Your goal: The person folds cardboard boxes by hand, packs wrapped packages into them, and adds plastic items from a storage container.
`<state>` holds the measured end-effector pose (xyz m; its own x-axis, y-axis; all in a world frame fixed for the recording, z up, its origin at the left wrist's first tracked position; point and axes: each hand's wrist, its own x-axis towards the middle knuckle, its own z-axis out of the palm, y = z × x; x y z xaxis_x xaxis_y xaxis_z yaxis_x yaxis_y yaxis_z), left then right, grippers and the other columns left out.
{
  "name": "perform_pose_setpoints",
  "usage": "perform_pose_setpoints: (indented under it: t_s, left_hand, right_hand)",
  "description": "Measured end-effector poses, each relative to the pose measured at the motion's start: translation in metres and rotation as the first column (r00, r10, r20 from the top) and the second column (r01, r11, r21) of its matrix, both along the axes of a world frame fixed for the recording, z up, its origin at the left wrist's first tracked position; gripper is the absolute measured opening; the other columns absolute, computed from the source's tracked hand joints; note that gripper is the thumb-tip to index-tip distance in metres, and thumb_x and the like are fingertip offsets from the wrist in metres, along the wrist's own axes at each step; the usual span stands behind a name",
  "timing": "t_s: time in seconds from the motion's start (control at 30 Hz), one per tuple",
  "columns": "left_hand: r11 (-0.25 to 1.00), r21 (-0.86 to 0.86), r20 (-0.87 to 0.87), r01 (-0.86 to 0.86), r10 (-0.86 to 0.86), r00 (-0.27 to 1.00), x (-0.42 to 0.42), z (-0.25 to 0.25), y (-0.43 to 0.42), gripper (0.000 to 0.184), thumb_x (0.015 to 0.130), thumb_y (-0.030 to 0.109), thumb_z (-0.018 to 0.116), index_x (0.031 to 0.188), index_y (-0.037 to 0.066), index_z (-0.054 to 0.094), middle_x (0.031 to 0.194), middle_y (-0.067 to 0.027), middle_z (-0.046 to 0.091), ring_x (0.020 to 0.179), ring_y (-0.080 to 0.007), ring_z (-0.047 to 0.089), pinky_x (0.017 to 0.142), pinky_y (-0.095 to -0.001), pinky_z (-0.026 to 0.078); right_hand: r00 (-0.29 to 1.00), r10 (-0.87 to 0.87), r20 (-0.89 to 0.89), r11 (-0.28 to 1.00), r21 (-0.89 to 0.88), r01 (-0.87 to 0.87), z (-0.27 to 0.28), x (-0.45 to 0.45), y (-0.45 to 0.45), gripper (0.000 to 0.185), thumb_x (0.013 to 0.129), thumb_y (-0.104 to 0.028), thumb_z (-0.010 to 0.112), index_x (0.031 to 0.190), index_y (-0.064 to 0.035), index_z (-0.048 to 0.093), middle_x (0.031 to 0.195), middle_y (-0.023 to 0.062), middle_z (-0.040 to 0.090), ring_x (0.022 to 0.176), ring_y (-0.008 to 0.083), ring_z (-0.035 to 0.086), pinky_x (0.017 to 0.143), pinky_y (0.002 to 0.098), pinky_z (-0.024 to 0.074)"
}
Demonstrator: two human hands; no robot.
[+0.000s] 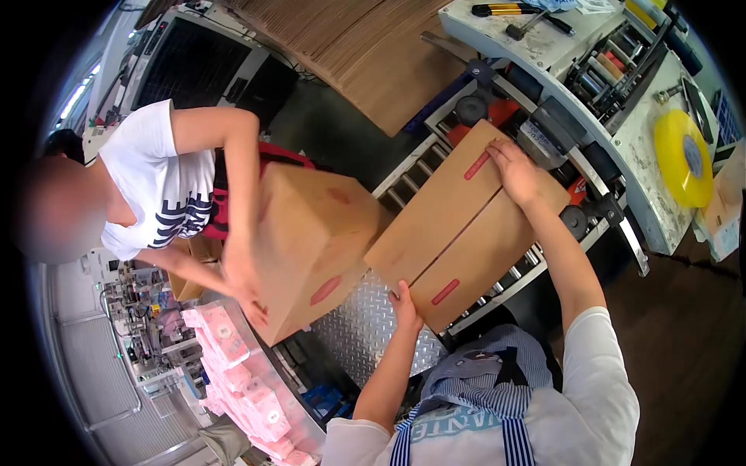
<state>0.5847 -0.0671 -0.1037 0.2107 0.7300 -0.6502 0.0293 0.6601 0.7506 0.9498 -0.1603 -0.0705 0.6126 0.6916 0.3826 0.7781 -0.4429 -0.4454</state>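
Observation:
A closed cardboard box (458,229) with red printed labels lies on the roller conveyor, its top seam running lengthwise. My right hand (514,172) rests flat on the box top near its far end, fingers stretched out. At the near end, my left hand (406,309) holds the box's edge, thumb up at the top edge and the other fingers mostly hidden. Close by on the left, a co-worker has both hands on a second cardboard box (311,241), which is tilted and slightly blurred. The two boxes meet or overlap in view; whether they touch I cannot tell.
A taping machine (544,136) straddles the conveyor (420,167). Its worktop carries a hammer (528,27) and a yellow tape roll (684,158). Flattened cardboard (350,46) is stacked behind. Pink packs (241,373) fill a bin at lower left, beside a metal tread plate (350,330).

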Motion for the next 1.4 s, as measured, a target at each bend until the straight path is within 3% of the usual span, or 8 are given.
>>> perform_pose_setpoints:
  t_s: [0.33,0.47,0.53,0.6,0.87,1.07,1.17,1.4]
  left_hand:
    - [0.973,0.155,-0.103,0.172,-0.157,0.982,0.101,-0.003,-0.014,0.067,0.083,0.038,0.066,0.126,0.001,0.030,0.122,-0.0135,0.045,0.110,-0.0228,0.045,0.094,-0.0359,0.038]
    - [0.950,0.000,-0.169,0.311,-0.307,0.937,0.137,0.008,-0.004,0.067,0.083,0.038,0.066,0.126,0.000,0.032,0.120,-0.0161,0.047,0.109,-0.0243,0.046,0.092,-0.0360,0.039]
    - [0.923,-0.033,-0.186,0.385,-0.384,0.904,0.140,0.008,0.000,0.064,0.082,0.040,0.065,0.127,0.005,0.034,0.115,-0.0116,0.051,0.105,-0.0212,0.050,0.087,-0.0367,0.041]
    - [0.812,-0.147,0.037,0.564,-0.565,0.824,0.132,0.023,-0.007,0.061,0.083,0.041,0.063,0.129,0.014,0.035,0.114,-0.0057,0.053,0.101,-0.0168,0.053,0.084,-0.0358,0.042]
    - [0.398,-0.301,-0.010,0.867,-0.910,0.415,-0.048,-0.025,-0.046,0.044,0.091,0.042,0.050,0.122,0.012,0.045,0.113,-0.0062,0.060,0.097,-0.0177,0.059,0.075,-0.0327,0.046]
    - [0.570,-0.396,-0.054,0.720,-0.797,0.601,-0.199,-0.023,-0.032,0.038,0.090,0.038,0.052,0.117,0.011,0.049,0.106,-0.0038,0.062,0.090,-0.0157,0.060,0.072,-0.0309,0.046]
    - [0.604,-0.366,-0.030,0.708,-0.768,0.640,-0.264,-0.036,-0.005,0.037,0.089,0.034,0.054,0.118,0.012,0.048,0.105,-0.0046,0.062,0.092,-0.0173,0.060,0.075,-0.0344,0.047]
    - [0.505,-0.368,0.013,0.781,-0.837,0.548,-0.311,-0.054,0.004,0.031,0.089,0.026,0.053,0.115,0.011,0.047,0.104,-0.0079,0.062,0.091,-0.0208,0.060,0.075,-0.0371,0.048]
  right_hand:
    - [0.998,0.021,0.060,1.000,0.005,-0.021,-0.024,-0.091,-0.035,0.036,0.077,-0.005,0.053,0.113,0.0009,0.053,0.122,0.0142,0.051,0.115,0.0296,0.047,0.100,0.0407,0.0371]
    - [0.992,0.038,-0.118,0.997,-0.063,-0.045,0.008,-0.169,-0.045,0.048,0.074,-0.016,0.062,0.118,0.0012,0.051,0.125,0.0150,0.050,0.120,0.0286,0.045,0.103,0.0432,0.0333]
    - [0.958,0.255,-0.135,0.965,-0.036,-0.261,0.019,-0.184,-0.051,0.046,0.076,-0.013,0.059,0.119,0.0000,0.051,0.127,0.0139,0.049,0.122,0.0274,0.044,0.104,0.0432,0.0321]
    - [0.964,0.226,-0.140,0.956,-0.159,-0.247,0.005,-0.165,-0.053,0.046,0.077,-0.012,0.055,0.122,-0.0017,0.049,0.128,0.0127,0.048,0.123,0.0263,0.042,0.105,0.0434,0.0302]
    - [1.000,0.010,0.015,0.998,-0.062,-0.009,0.005,-0.118,-0.067,0.046,0.075,0.000,0.050,0.121,0.0006,0.048,0.124,0.0148,0.049,0.118,0.0316,0.044,0.102,0.0401,0.0347]
    - [0.978,-0.152,-0.141,0.985,-0.104,0.138,0.106,-0.205,-0.140,0.034,0.073,-0.002,0.060,0.108,-0.0036,0.058,0.111,0.0135,0.056,0.105,0.0313,0.053,0.088,0.0378,0.0443]
    - [0.941,-0.330,0.078,0.941,-0.058,0.334,0.198,-0.290,-0.202,0.031,0.069,-0.006,0.068,0.099,-0.0054,0.060,0.093,0.0105,0.059,0.090,0.0297,0.055,0.079,0.0380,0.0458]
    - [0.286,-0.626,0.726,0.419,0.002,0.908,0.373,-0.454,-0.358,0.008,0.072,-0.010,0.066,0.074,-0.0089,0.058,0.076,0.0041,0.052,0.079,0.0236,0.051,0.071,0.0364,0.0396]
